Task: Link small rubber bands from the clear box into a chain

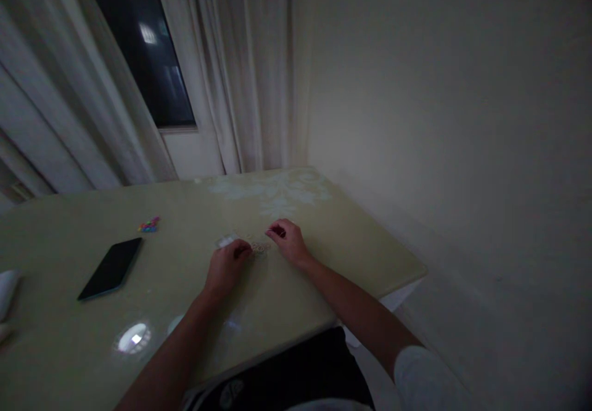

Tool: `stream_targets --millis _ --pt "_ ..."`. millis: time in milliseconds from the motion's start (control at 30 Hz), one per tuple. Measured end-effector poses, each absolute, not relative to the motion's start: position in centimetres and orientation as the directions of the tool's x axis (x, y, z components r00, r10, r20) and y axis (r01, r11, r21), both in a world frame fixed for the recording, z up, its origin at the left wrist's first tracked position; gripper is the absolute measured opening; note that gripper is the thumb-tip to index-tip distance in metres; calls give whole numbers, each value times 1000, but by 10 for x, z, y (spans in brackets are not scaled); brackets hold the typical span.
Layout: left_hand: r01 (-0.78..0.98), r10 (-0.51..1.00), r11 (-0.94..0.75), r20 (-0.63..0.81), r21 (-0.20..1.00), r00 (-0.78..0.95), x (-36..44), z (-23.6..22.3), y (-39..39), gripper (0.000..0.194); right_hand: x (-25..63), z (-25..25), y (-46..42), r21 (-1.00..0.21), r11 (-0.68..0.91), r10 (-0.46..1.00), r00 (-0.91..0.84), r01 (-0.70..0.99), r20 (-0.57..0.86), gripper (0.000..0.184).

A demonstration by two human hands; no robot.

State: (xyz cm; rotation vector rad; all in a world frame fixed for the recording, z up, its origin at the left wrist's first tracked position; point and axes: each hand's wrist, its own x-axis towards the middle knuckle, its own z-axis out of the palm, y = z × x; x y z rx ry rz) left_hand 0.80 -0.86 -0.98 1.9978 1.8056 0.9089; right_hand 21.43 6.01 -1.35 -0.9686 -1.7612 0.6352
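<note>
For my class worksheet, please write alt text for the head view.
A bare left hand and right hand flank a small pile on a table; a dark tablet and colourful pieces lie to the left, curtains behind.

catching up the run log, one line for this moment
left hand: beside small pale scattered pieces | right hand: curled, contents unclear | nearby: flat black rectangular tablet

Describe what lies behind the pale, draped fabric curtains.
In the gap between the curtains, a dark glass window and pale wall below it show; whatever the fabric covers cannot be seen.
</note>
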Motion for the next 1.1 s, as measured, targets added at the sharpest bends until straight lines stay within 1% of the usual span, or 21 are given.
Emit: stream_targets --millis 100,267,433,567,767,967,1100 --pt "776 965 -171 261 607 9 9 -9 -9 19 216 -13 61 -772 548 836 -175 322 520 10" --pt "772 964 -174 267 612 5 10 -8 -9 20 217 -15 63 -773 548 836 -174 320 521 15" --pt "759 959 -192 283 622 10 11 -8 -9 20 218 -16 64 -774 538 841 -155 333 518 11" --pt "750 954 -215 301 626 22 10 -10 -8 20 218 -16 64 -773 535 842 -145 341 519 10" --pt "744 952 -216 307 632 16 8 -14 -7 19 218 -17 66 -776 539 841 -159 328 517 18" --pt "737 949 -223 315 638 14 7 -16 -6 21 219 -18 67 -783 530 844 -112 326 525 13" --pt "729 948 -228 318 645 15 6 -17 -5 23 220 -17 68 -789 532 842 -91 309 532 17"
